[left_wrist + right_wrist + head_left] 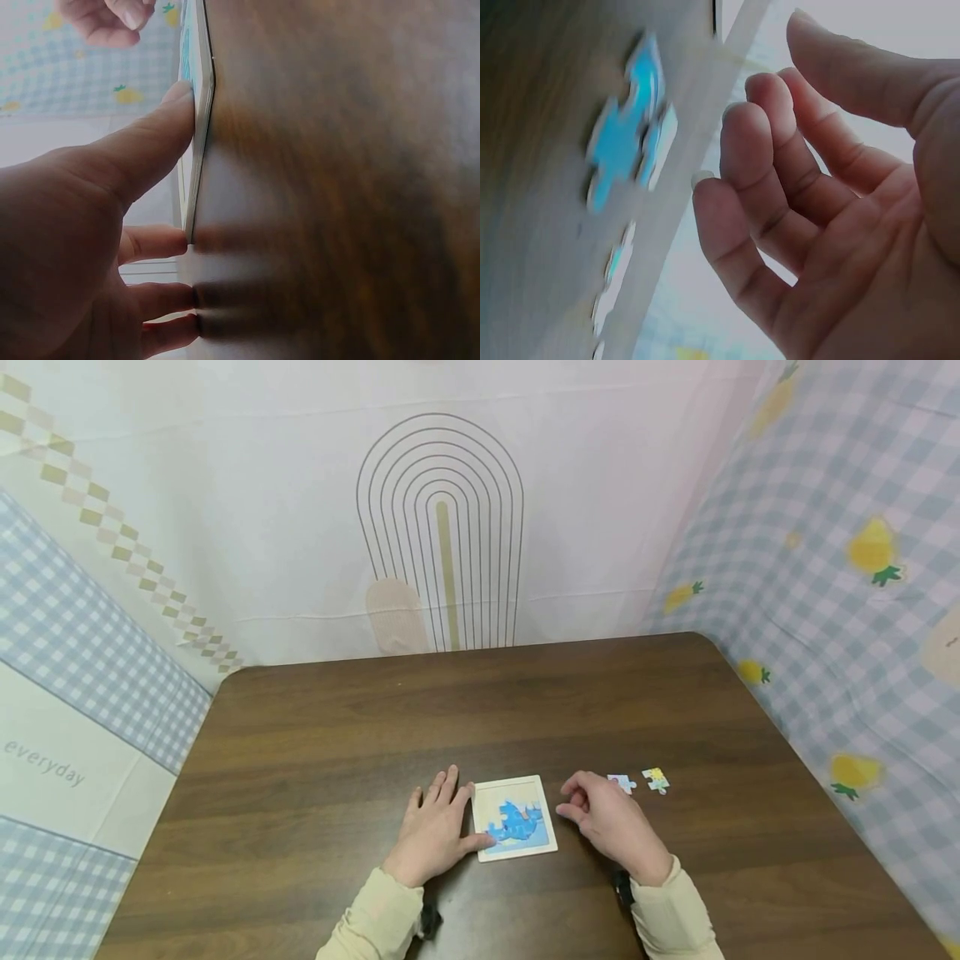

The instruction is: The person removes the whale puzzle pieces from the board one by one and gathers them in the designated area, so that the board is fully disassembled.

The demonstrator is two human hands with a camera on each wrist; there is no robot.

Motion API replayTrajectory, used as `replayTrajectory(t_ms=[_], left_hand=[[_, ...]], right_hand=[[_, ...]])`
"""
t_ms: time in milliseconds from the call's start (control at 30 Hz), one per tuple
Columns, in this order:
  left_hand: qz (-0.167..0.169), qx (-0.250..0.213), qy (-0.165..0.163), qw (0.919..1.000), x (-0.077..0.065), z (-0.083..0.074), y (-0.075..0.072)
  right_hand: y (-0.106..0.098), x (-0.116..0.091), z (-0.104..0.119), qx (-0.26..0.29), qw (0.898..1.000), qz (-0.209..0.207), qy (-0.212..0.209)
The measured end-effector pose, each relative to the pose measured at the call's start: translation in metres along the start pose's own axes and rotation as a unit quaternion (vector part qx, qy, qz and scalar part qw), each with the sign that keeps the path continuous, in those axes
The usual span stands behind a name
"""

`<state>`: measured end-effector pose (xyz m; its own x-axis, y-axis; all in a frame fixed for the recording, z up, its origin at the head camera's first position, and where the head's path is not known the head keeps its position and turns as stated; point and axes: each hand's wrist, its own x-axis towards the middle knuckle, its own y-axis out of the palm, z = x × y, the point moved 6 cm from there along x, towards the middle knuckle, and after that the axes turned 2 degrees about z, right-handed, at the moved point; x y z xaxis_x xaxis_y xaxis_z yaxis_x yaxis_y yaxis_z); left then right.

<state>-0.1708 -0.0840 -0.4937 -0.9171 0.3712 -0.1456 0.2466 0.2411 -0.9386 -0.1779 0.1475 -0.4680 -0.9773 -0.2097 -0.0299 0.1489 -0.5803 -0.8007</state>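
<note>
A square puzzle board [487,793] with a pale raised rim lies flat on the table, blue jigsaw pieces [517,822] sitting in its lower and right part. My left hand [435,835] rests at its left side, fingers spread; the thumb lies over the rim and the index fingertip touches the upper left corner. Just right of the board hovers my right hand [611,818], fingers loosely bent with nothing between them. In the right wrist view, blue jigsaw pieces [619,150] lie on the table near its fingertips. From the head view, that hand hides some of them.
Beyond the right hand lie a pale purple-marked jigsaw piece [621,783] and a yellow-and-green one [656,779]. The brown wooden table [337,727] reaches back to a white printed curtain [300,527], with a checked cloth [810,610] along the right side.
</note>
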Motion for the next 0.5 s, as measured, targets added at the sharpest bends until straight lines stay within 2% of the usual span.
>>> replayTrajectory(t_ms=[267,500], left_hand=[[0.001,0.006,-0.003,1.0,0.001,0.0,0.001],[-0.002,0.01,0.001,0.9999,0.001,0.001,0.001]], right_hand=[[0.025,0.008,0.027,-0.054,0.997,0.001,-0.059],[0.044,0.01,0.047,-0.098,0.989,0.032,-0.104]])
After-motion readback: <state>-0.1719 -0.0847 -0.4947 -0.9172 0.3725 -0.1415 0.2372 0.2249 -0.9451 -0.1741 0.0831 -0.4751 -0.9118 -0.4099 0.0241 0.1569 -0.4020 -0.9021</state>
